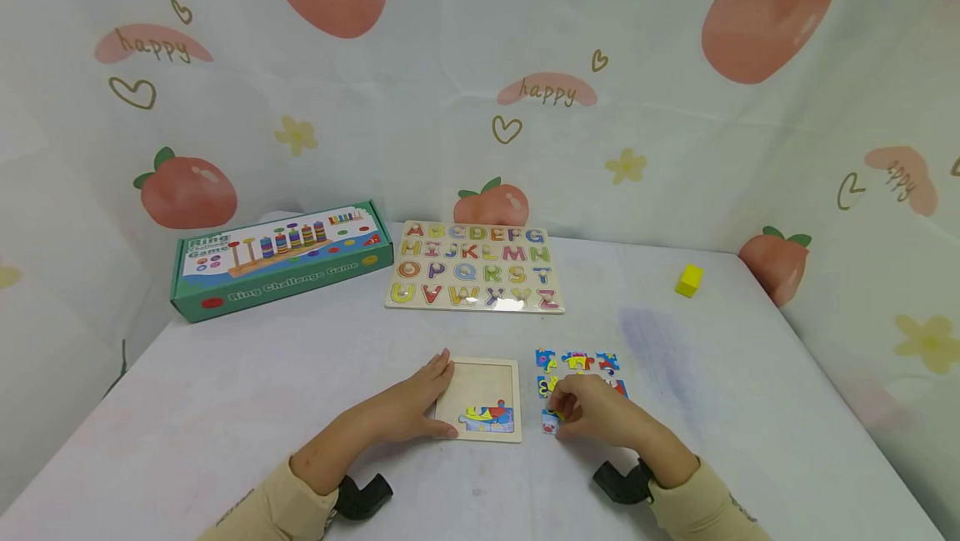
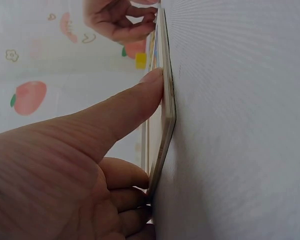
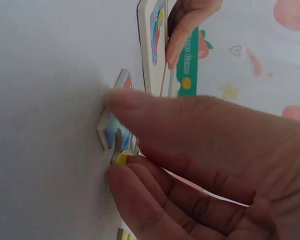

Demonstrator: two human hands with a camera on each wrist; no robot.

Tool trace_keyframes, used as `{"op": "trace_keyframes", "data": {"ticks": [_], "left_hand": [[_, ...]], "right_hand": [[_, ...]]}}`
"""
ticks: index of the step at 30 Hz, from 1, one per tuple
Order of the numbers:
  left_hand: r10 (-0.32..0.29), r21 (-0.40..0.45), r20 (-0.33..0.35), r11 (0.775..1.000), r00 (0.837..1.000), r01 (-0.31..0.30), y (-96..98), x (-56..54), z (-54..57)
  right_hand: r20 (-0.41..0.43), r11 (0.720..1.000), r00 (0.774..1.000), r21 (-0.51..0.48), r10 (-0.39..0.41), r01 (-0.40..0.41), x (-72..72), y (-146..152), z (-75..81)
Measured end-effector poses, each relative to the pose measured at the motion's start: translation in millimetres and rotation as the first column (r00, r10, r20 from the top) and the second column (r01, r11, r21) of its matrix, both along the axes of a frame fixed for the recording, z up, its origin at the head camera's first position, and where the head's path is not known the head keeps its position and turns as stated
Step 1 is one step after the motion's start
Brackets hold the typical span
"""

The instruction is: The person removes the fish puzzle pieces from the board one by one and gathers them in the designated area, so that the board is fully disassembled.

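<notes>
A square wooden puzzle tray (image 1: pixel 480 361) lies on the table, with a few joined picture pieces (image 1: pixel 489 418) in its lower right corner. My left hand (image 1: pixel 411 404) holds the tray at its left side, the thumb on the front rim and the fingers along the left edge. To the tray's right, my right hand (image 1: pixel 596 412) is bent over loose jigsaw pieces (image 1: pixel 577 360). Between its fingertips is a small jigsaw piece (image 3: pixel 122 158) with some yellow, partly hidden by the fingers. Another piece (image 1: pixel 550 423) lies just under that hand.
Behind the tray lies a wooden alphabet board (image 1: pixel 474 308). A green ring game box (image 1: pixel 281 262) stands at the back left. At the back right sits a yellow block (image 1: pixel 689 280). A printed cloth (image 1: pixel 420 107) hangs behind the white table (image 1: pixel 247 391).
</notes>
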State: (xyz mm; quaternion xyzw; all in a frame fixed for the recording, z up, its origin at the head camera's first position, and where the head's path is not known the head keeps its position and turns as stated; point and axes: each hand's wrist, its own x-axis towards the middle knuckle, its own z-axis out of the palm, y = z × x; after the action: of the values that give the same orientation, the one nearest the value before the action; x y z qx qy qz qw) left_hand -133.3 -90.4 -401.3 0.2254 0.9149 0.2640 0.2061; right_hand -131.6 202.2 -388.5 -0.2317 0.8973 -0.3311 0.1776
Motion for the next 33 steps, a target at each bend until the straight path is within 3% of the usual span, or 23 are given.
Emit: {"op": "trace_keyframes", "data": {"ticks": [8,15,21,26,33], "left_hand": [[0.005,-0.007,0.000,1.000,1.000,-0.005,-1.1,-2.3,-0.9],[-0.001,0.000,0.008,1.000,1.000,0.001,-0.5,-2.6,-1.8],[-0.025,0.015,-0.002,1.000,1.000,0.025,-0.3,-2.8,-2.0],[-0.036,0.014,-0.013,0.999,0.999,0.036,-1.2,-2.9,-1.8],[-0.027,0.016,-0.007,1.000,1.000,0.027,-1.5,-2.5,-2.1]], "right_hand": [[-0.060,1.000,0.998,0.006,-0.012,0.012,-6.7,-9.9,10.2],[-0.005,0.999,0.999,0.007,0.043,-0.042,-15.0,-41.2,12.9],[0.068,0.993,0.994,0.069,0.091,-0.096,-21.0,-69.8,11.2],[0.068,0.987,0.989,0.094,0.128,-0.134,-24.8,-83.8,7.1],[0.068,0.984,0.983,0.045,0.171,-0.174,-24.9,-90.7,0.6]]}}
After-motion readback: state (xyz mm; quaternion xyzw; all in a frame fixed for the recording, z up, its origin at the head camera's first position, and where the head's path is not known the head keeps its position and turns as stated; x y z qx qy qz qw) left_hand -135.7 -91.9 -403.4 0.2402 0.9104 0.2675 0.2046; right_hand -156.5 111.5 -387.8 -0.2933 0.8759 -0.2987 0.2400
